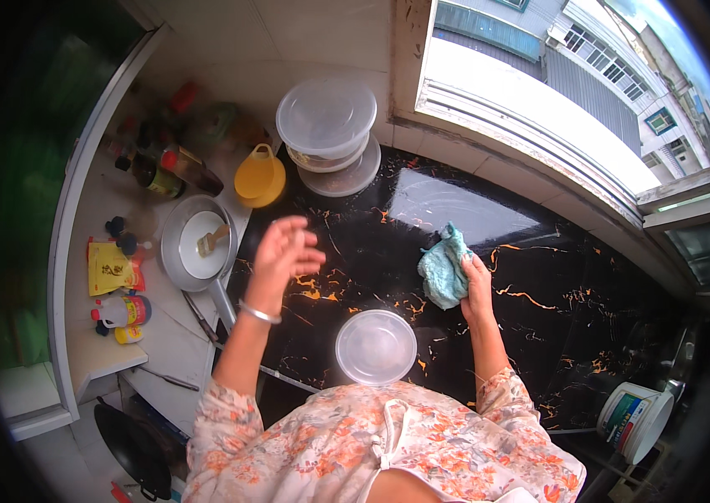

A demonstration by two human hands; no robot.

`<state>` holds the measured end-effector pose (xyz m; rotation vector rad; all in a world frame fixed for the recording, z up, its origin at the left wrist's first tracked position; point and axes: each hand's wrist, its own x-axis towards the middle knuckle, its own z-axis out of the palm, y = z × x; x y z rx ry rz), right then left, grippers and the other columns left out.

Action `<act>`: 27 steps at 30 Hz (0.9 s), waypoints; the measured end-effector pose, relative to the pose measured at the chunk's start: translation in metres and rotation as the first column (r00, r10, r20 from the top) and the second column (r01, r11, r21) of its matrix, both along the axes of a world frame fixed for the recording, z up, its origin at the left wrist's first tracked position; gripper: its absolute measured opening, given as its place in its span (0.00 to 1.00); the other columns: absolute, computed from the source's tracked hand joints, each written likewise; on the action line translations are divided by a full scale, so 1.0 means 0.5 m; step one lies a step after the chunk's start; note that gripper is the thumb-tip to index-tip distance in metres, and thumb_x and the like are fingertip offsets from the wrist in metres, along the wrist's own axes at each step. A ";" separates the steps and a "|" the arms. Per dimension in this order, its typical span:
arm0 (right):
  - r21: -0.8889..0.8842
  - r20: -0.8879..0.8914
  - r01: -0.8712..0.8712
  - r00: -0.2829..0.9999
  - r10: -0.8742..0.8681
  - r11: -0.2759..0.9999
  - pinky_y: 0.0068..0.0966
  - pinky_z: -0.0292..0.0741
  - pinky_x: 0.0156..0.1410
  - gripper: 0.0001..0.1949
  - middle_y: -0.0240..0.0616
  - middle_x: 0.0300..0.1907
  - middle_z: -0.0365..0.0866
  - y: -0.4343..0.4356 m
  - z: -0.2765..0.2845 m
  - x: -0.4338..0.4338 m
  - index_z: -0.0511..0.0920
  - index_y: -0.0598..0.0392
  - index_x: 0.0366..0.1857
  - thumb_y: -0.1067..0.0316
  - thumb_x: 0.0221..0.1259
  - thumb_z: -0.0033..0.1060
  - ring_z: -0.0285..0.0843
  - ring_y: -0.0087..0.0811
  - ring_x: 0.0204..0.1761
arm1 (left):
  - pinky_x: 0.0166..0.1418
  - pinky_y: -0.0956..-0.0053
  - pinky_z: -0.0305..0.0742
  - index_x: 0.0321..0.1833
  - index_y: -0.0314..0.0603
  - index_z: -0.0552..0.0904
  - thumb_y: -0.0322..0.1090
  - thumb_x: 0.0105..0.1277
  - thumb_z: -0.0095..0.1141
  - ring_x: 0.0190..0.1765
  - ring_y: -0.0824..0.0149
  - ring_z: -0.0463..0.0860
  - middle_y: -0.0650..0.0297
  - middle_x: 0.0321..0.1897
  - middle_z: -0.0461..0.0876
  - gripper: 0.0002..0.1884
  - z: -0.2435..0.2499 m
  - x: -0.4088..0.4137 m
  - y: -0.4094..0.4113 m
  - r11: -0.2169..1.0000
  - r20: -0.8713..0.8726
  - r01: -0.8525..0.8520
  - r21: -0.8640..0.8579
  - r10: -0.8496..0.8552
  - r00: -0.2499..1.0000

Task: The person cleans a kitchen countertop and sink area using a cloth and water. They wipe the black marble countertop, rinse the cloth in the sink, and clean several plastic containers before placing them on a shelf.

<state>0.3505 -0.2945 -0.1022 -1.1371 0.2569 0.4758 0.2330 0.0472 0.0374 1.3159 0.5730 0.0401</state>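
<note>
My right hand (475, 283) grips a damp-looking teal cloth (444, 270) by its right side, above the black marbled countertop (518, 327). On the left, my left hand (285, 254) is raised with its fingers spread and nothing in it; a silver bangle (259, 312) circles that wrist. A round, translucent plastic lid or lidded container (376, 347) lies between my forearms, close to my floral top. At the back, stacked round containers with clear lids (328, 116) stand against the tiled wall.
Left of the countertop are a yellow plastic container (260, 177), a pan (169, 251) with a brush (213, 241) in it, bottles (157, 176) and a yellow packet (106, 267). A black wok (132, 443) is at lower left, a white tub (634, 421) at lower right. The window sill (537, 151) borders the back.
</note>
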 end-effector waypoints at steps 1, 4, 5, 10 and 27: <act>0.041 -0.037 0.014 0.999 -0.012 0.999 0.27 0.79 0.60 0.16 0.36 0.52 0.85 -0.009 0.006 -0.002 0.78 0.62 0.61 0.66 0.76 0.55 0.84 0.27 0.53 | 0.48 0.66 0.87 0.64 0.42 0.72 0.44 0.80 0.53 0.44 0.61 0.89 0.58 0.48 0.81 0.18 0.021 0.043 0.019 0.994 0.076 -0.097 -0.046 0.100 0.992; 0.000 -0.027 -0.017 0.999 0.017 1.000 0.27 0.80 0.60 0.16 0.37 0.51 0.85 -0.028 0.018 -0.018 0.78 0.63 0.60 0.66 0.76 0.56 0.85 0.27 0.51 | 0.48 0.64 0.88 0.59 0.42 0.75 0.48 0.79 0.55 0.44 0.57 0.89 0.57 0.45 0.82 0.18 0.061 0.164 0.085 0.982 0.121 -0.177 -0.072 0.184 0.975; -0.024 -0.016 -0.025 1.000 0.024 0.999 0.28 0.80 0.60 0.16 0.37 0.52 0.85 -0.033 0.012 -0.029 0.78 0.63 0.60 0.66 0.76 0.56 0.85 0.27 0.50 | 0.47 0.63 0.88 0.58 0.41 0.75 0.50 0.76 0.58 0.43 0.56 0.89 0.57 0.43 0.82 0.20 0.068 0.195 0.099 0.983 0.083 -0.179 -0.047 0.183 0.980; -0.072 0.000 -0.029 1.000 0.029 0.997 0.23 0.77 0.58 0.16 0.34 0.50 0.85 -0.045 0.004 -0.095 0.80 0.63 0.58 0.66 0.74 0.60 0.81 0.23 0.49 | 0.40 0.64 0.90 0.50 0.36 0.73 0.44 0.69 0.68 0.37 0.55 0.90 0.54 0.40 0.81 0.21 0.077 0.272 0.101 0.976 -0.023 -0.212 0.056 0.214 0.977; -0.146 -0.001 0.352 0.934 -0.356 0.924 0.23 0.78 0.59 0.16 0.34 0.51 0.85 -0.342 0.026 -0.217 0.79 0.63 0.60 0.68 0.74 0.59 0.82 0.23 0.50 | 0.34 0.65 0.90 0.42 0.40 0.70 0.29 0.73 0.60 0.31 0.59 0.90 0.54 0.30 0.85 0.09 -0.049 0.231 -0.338 0.959 -0.026 0.197 -0.201 -0.207 0.978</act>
